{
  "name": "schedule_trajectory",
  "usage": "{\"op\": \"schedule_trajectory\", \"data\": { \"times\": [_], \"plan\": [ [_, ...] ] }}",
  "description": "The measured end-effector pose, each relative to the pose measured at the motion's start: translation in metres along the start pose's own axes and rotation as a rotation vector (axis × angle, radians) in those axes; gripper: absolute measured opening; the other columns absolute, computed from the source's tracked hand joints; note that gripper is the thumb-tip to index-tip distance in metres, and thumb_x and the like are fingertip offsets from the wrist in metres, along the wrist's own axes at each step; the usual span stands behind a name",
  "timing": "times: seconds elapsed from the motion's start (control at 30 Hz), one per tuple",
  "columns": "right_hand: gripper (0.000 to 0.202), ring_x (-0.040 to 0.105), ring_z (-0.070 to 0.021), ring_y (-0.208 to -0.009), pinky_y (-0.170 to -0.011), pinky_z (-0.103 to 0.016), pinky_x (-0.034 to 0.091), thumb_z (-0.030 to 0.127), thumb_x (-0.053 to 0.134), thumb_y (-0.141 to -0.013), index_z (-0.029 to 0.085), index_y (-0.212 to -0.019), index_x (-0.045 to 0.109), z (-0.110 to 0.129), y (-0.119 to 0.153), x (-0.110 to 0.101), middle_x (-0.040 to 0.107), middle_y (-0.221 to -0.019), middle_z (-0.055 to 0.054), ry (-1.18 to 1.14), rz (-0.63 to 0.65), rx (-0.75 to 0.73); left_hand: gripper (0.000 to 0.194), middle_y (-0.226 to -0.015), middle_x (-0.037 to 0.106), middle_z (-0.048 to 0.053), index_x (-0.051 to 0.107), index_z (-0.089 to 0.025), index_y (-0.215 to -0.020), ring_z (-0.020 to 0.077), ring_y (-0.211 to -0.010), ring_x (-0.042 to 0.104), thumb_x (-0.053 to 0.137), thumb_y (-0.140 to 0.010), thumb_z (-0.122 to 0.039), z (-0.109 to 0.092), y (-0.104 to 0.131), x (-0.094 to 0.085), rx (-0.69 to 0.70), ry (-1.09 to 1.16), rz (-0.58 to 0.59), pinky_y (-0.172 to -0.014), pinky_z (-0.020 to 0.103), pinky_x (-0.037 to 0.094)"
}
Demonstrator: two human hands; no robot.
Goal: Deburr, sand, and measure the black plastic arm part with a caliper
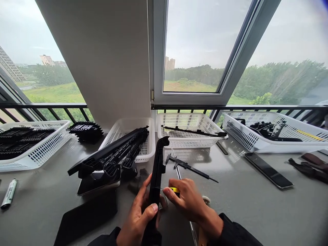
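Observation:
My left hand is wrapped round a long black plastic part with a hooked top end. The part stands nearly upright above the table, its lower end partly hidden by my fingers. In my right hand is a yellow-handled tool, mostly covered by the fingers. Its thin metal tip points left and meets the side of the black part; whether it is a blade or a shaft I cannot tell. Just beyond my hands a dark caliper lies on the table.
White baskets line the window side: one with black pieces, one under long black parts, one with a thin strip, one with mixed parts. A phone and dark gloves lie right, a marker left.

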State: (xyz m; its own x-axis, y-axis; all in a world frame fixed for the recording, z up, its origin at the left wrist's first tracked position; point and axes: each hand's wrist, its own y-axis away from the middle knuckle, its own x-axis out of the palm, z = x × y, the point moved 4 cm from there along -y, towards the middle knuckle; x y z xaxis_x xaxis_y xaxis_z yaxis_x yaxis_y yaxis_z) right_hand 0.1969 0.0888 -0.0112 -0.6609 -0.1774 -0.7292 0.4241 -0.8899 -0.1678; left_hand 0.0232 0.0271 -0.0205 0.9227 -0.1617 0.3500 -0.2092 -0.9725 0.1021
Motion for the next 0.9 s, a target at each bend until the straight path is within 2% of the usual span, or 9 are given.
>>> {"op": "schedule_trajectory", "data": {
  "times": [0.17, 0.27, 0.33, 0.47, 0.6, 0.67, 0.73, 0.83, 0.9],
  "plan": [
    [0.074, 0.030, -0.0127, -0.055, -0.061, -0.032, 0.016, 0.086, 0.024, -0.101, 0.022, -0.066, 0.037, 0.000, -0.001, 0.002, 0.035, -0.057, 0.005, 0.007, -0.011, -0.009, 0.086, -0.093, 0.073, 0.002, 0.037, -0.036, -0.168, 0.0153, -0.067, 0.056, 0.075, -0.092, -0.053, 0.001, 0.001, -0.002, 0.014, -0.052, -0.068, -0.061, 0.026, 0.048],
    [0.074, 0.029, -0.0129, -0.055, -0.061, -0.032, 0.016, 0.087, 0.024, -0.101, 0.022, -0.066, 0.036, 0.000, -0.001, 0.003, 0.034, -0.057, 0.004, 0.007, -0.008, -0.020, 0.080, -0.089, 0.071, 0.001, 0.048, -0.034, -0.163, 0.0207, -0.081, 0.061, 0.077, -0.090, -0.050, 0.001, 0.001, -0.006, 0.062, -0.125, -0.145, -0.081, 0.032, 0.054],
    [0.074, 0.029, -0.0133, -0.056, -0.061, -0.032, 0.016, 0.086, 0.023, -0.102, 0.022, -0.066, 0.035, 0.000, -0.002, 0.002, 0.035, -0.057, 0.004, 0.014, -0.034, -0.015, 0.077, -0.089, 0.070, 0.001, 0.052, -0.034, -0.161, 0.0230, -0.089, 0.063, 0.077, -0.090, -0.050, 0.002, 0.000, -0.008, 0.084, -0.157, -0.168, -0.091, 0.035, 0.054],
    [0.072, 0.029, -0.0131, -0.054, -0.060, -0.032, 0.016, 0.084, 0.025, -0.103, 0.022, -0.066, 0.034, 0.000, -0.004, 0.003, 0.035, -0.056, 0.004, -0.003, -0.050, -0.040, 0.078, -0.096, 0.072, 0.002, 0.050, -0.034, -0.162, 0.0215, -0.084, 0.062, 0.075, -0.091, -0.052, 0.003, -0.001, -0.008, 0.073, -0.167, -0.106, -0.084, 0.034, 0.053],
    [0.072, 0.029, -0.0128, -0.054, -0.060, -0.032, 0.016, 0.083, 0.028, -0.103, 0.022, -0.065, 0.035, -0.003, -0.005, 0.001, 0.034, -0.056, 0.004, -0.005, -0.087, -0.029, 0.081, -0.090, 0.070, 0.003, 0.049, -0.032, -0.164, 0.0197, -0.076, 0.059, 0.074, -0.091, -0.058, 0.002, 0.000, -0.007, 0.092, -0.182, -0.028, -0.072, 0.031, 0.050],
    [0.072, 0.029, -0.0128, -0.054, -0.059, -0.031, 0.016, 0.082, 0.028, -0.104, 0.022, -0.064, 0.035, -0.004, -0.005, -0.001, 0.034, -0.056, 0.004, -0.003, -0.118, -0.010, 0.081, -0.088, 0.071, 0.003, 0.047, -0.032, -0.164, 0.0195, -0.073, 0.058, 0.073, -0.092, -0.058, 0.001, 0.000, -0.006, 0.107, -0.192, -0.011, -0.073, 0.031, 0.051],
    [0.073, 0.031, -0.0126, -0.053, -0.059, -0.031, 0.017, 0.082, 0.027, -0.104, 0.022, -0.063, 0.036, -0.001, -0.004, -0.001, 0.035, -0.055, 0.004, -0.027, -0.115, -0.024, 0.079, -0.095, 0.074, 0.004, 0.049, -0.032, -0.163, 0.0215, -0.079, 0.063, 0.074, -0.092, -0.055, 0.000, -0.003, -0.003, 0.125, -0.168, -0.002, -0.084, 0.035, 0.054],
    [0.074, 0.035, -0.0124, -0.052, -0.058, -0.030, 0.020, 0.081, 0.025, -0.105, 0.022, -0.063, 0.042, 0.002, -0.006, 0.000, 0.039, -0.055, 0.004, -0.078, -0.075, -0.071, 0.073, -0.119, 0.076, 0.009, 0.055, -0.033, -0.159, 0.0284, -0.102, 0.068, 0.075, -0.091, -0.049, -0.002, -0.012, -0.002, 0.158, -0.141, -0.006, -0.102, 0.041, 0.051],
    [0.073, 0.038, -0.0126, -0.052, -0.058, -0.029, 0.021, 0.080, 0.026, -0.105, 0.022, -0.065, 0.043, -0.001, -0.008, -0.002, 0.041, -0.055, 0.004, -0.073, -0.110, -0.065, 0.074, -0.129, 0.074, 0.010, 0.056, -0.034, -0.159, 0.0282, -0.103, 0.069, 0.076, -0.089, -0.047, 0.000, -0.020, -0.004, 0.167, -0.160, 0.013, -0.099, 0.040, 0.052]
  ]
}}
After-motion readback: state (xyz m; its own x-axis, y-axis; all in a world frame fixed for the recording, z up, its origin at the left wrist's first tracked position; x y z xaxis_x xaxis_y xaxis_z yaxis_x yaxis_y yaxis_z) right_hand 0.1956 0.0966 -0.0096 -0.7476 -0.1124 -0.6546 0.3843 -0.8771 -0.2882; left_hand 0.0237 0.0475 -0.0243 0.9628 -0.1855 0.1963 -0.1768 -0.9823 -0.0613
